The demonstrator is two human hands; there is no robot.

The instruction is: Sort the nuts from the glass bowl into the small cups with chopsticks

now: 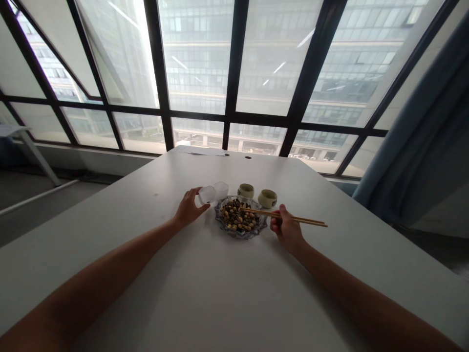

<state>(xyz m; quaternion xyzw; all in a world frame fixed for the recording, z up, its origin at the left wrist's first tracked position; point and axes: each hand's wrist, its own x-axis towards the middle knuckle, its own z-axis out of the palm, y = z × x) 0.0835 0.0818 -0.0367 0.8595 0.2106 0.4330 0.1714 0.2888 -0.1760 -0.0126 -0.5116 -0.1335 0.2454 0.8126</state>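
Right hand: right of centre in the frame, closed on a pair of chopsticks, thumb and fingers curled around them.
Chopsticks: slanted from right of centre towards the middle of the frame, tips close together among the nuts.
Nuts: at the centre of the frame, a mix of dark and pale brown pieces, heaped inside a bowl.
Bowl: clear glass with a scalloped rim, flat on the white table.
Left hand: left of centre, half open, fingers and thumb curved around a clear cup.
Clear cup: just left of the bowl, a second cup beside it; I could not tell what the dark speck there was.
Good technique: I judged that the tips had to meet evenly on one piece, with a light squeeze, because smooth shells seemed likely to roll. A low wrist and a steady cup close to the rim looked the safest.
Green cups: two, behind the bowl, with dark marks on their sides.
Writing: those marks were too small to read; I could make out no brand or label.
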